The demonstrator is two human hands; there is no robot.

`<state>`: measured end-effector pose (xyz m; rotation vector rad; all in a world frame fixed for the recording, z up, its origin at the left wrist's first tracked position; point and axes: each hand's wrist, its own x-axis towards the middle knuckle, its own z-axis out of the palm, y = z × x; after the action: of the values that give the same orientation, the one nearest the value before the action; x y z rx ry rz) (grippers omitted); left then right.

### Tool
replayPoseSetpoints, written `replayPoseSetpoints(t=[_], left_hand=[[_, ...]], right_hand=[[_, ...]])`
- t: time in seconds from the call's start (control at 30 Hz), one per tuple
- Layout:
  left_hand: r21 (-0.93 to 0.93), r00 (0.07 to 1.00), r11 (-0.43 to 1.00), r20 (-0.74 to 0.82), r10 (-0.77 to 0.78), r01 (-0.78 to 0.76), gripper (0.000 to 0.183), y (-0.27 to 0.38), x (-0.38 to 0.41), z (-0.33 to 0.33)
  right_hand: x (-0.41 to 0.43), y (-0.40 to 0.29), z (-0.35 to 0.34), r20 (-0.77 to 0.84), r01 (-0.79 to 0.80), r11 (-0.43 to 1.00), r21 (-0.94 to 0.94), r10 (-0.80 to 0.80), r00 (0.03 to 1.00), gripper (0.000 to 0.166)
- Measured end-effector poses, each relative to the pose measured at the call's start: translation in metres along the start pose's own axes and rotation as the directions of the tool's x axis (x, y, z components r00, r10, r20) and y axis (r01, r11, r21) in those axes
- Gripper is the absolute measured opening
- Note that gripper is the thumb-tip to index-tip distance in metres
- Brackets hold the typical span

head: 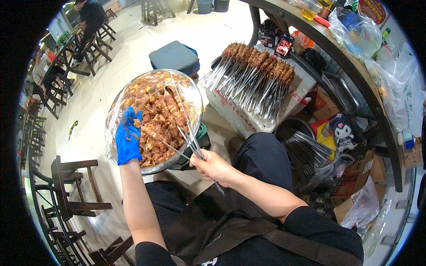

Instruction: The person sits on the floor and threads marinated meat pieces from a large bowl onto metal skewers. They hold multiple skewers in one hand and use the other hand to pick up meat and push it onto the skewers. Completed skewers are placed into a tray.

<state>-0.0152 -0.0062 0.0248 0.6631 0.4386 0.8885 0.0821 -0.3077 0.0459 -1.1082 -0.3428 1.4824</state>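
Note:
My left hand [128, 138], in a blue glove smeared with marinade, is at the left side of a large metal bowl [156, 171]. A small piece of meat [136, 123] shows between its fingers. Marinated meat chunks [154, 146] fill the bowl, and clear plastic film [133, 88] covers its far part. My bare right hand [213, 168] grips several flat metal skewers [197, 149] in a bunch. One skewer points left toward the gloved hand with meat chunks on it. Others reach over the bowl, where threaded meat [173, 106] lies on top of the loose chunks.
Rows of loaded meat skewers [253, 76] lie on a white foam box [229, 114] at right, near a lit phone [284, 46]. Bare skewers [304, 149] stand in a metal pot [289, 124] beside a plush toy [342, 131]. A padded stool [174, 58] stands beyond the bowl. People sit far left.

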Motion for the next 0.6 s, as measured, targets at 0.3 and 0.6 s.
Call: replayPoseSetpoints(t=[0.3, 0.6], left_hand=[[-0.020, 0.997, 0.997, -0.010, 0.074, -0.074, 0.037, -0.004, -0.007, 0.004], [0.170, 0.983, 0.970, -0.036, 0.181, -0.172, 0.039, -0.006, -0.019, 0.017]], right_hand=[[0.001, 0.006, 0.004, -0.024, 0.038, 0.999, -0.002, -0.038, 0.999, 0.013], [0.002, 0.006, 0.005, -0.030, 0.041, 0.999, -0.028, -0.042, 0.999, 0.012]])
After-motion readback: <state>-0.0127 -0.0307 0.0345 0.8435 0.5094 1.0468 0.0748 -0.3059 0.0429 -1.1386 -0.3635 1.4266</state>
